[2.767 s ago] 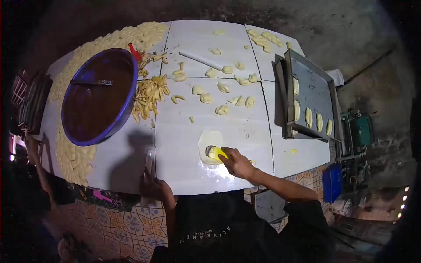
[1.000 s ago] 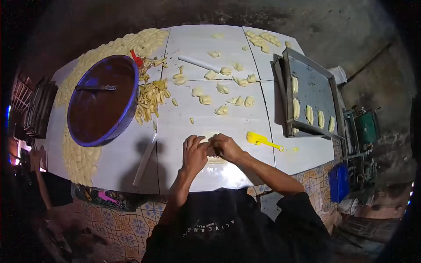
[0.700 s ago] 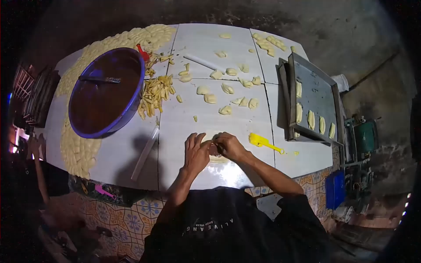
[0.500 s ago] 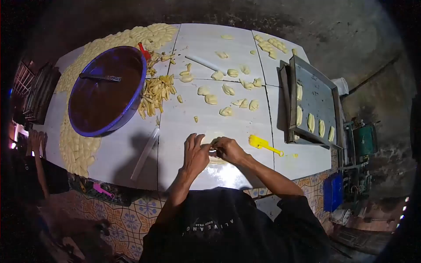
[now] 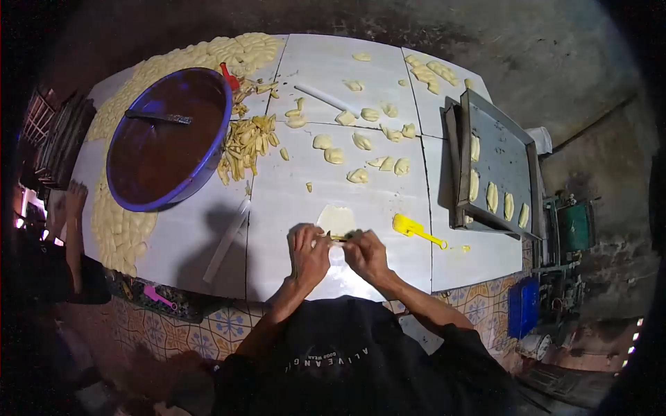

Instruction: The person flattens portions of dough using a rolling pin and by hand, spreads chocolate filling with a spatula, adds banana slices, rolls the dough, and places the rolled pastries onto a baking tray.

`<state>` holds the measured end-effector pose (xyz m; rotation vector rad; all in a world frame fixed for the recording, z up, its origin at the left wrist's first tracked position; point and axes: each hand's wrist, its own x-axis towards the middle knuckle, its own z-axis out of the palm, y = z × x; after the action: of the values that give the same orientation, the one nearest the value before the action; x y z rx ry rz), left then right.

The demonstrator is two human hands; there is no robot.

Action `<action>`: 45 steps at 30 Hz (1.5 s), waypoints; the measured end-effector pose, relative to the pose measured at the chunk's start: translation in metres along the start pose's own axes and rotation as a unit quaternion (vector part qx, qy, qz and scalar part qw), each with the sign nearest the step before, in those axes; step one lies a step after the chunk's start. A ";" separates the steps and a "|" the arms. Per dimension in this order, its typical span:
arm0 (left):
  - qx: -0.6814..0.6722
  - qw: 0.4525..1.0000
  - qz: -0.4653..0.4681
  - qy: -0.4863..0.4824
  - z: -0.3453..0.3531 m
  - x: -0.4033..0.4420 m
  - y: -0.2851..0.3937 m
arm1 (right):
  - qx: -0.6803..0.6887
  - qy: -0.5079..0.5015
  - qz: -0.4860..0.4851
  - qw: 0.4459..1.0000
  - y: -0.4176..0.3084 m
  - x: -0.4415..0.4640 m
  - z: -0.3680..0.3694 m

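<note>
A flattened sheet of pale dough [image 5: 336, 217] lies on the white table in front of me, with its near edge between my hands. My left hand [image 5: 310, 255] has its fingers closed on the left end of that edge. At the right end, my right hand [image 5: 366, 254] pinches the dough too. A thin dark and yellowish strip of filling shows between the fingertips, partly hidden by them. To the right of my right hand lies a yellow plastic scoop [image 5: 409, 226]. Left of my hands rests a pale rolling pin [image 5: 227, 240].
A blue basin [image 5: 223, 139] of brown filling stands at left, beside cut yellowish strips [image 5: 246, 142] and many dough pieces [image 5: 125, 236]. Loose dough lumps [image 5: 334, 156] lie ahead. A metal tray [image 5: 503, 149] holds several shaped pieces at right. Another person's hand [image 5: 75, 197] is at far left.
My hands have drawn slightly apart, level with each other, and the right hand has come lower. More of the dough sheet shows beyond them, with its near edge folded over.
</note>
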<state>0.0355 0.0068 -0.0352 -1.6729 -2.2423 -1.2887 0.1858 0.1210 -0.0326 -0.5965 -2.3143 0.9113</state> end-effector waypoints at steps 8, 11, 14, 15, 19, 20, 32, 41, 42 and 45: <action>0.087 0.993 0.020 -0.071 -0.013 0.025 0.008 | -0.052 -0.047 -0.031 0.997 0.026 0.011 0.007; 0.037 0.984 0.076 -0.157 -0.011 0.017 -0.002 | -0.074 -0.080 -0.037 0.993 0.016 0.005 0.004; 0.081 0.988 0.075 -0.103 0.021 0.005 -0.032 | -0.048 -0.050 0.020 0.997 0.038 0.011 0.013; 0.099 0.990 0.067 -0.074 0.017 0.008 -0.027 | -0.066 -0.041 0.011 0.997 0.035 0.015 0.012; 0.131 0.987 0.007 -0.094 0.000 0.010 -0.004 | -0.173 0.046 -0.008 0.984 0.016 0.023 0.004; 0.122 0.984 -0.002 -0.132 0.001 0.008 -0.004 | -0.132 -0.037 0.052 0.989 0.009 0.021 0.000; 0.112 0.992 -0.031 -0.046 0.042 0.108 -0.054 | -0.087 0.116 0.092 0.985 0.038 0.112 -0.001; -0.106 0.985 -0.045 -0.127 0.029 0.073 -0.049 | 0.058 0.026 0.129 0.990 0.039 0.069 0.017; -0.122 0.987 -0.033 -0.103 0.023 0.073 -0.047 | 0.071 -0.023 0.149 0.986 0.029 0.068 0.008; -0.136 0.974 -0.068 -0.166 -0.028 0.050 -0.011 | 0.138 -0.177 0.258 0.940 -0.016 0.046 -0.038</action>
<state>-0.0056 0.0259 0.0014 -1.9905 -2.4978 -1.5038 0.1733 0.1551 0.0176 -1.0086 -2.3023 1.6765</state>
